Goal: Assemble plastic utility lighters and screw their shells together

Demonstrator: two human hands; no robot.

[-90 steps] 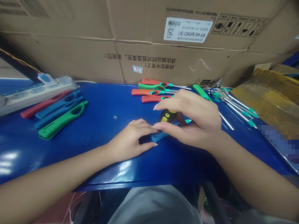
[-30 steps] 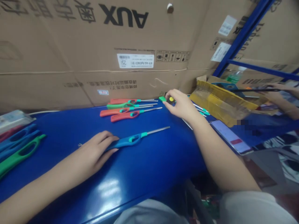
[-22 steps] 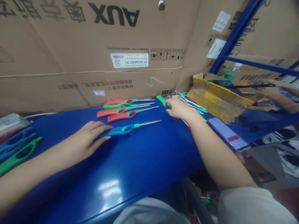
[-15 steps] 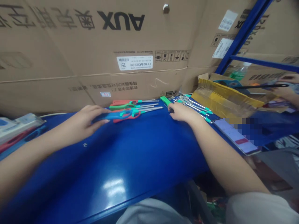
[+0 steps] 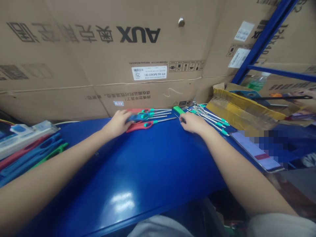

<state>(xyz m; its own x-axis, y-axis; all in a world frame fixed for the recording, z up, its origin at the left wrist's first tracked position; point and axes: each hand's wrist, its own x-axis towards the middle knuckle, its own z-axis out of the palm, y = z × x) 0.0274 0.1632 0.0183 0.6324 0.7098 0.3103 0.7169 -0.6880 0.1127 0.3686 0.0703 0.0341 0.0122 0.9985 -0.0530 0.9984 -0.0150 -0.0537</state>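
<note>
My left hand (image 5: 117,125) is closed round the handle end of a blue long-nosed lighter (image 5: 134,117) at the back of the table. The blue lighter lies among other lighters, with a red lighter (image 5: 139,126) in front, their metal tubes pointing right. My right hand (image 5: 194,122) rests on the table with its fingers curled; a small dark thing shows at the fingertips, too little to name. Just behind it lies a green-handled object (image 5: 178,110). Several loose metal tubes (image 5: 209,115) with teal ends lie beside the right hand.
A phone (image 5: 256,149) lies at the table's right edge, before a yellow-taped cardboard box (image 5: 244,105). At left are a white power strip (image 5: 32,135) and blue, red and green handles (image 5: 44,149). Cardboard (image 5: 103,65) walls the back. Another person's hand blurs at far right.
My left hand has moved right and back with the blue lighter, bringing it in among the others. My right hand has stayed about where it was. The camera view has shifted slightly.
</note>
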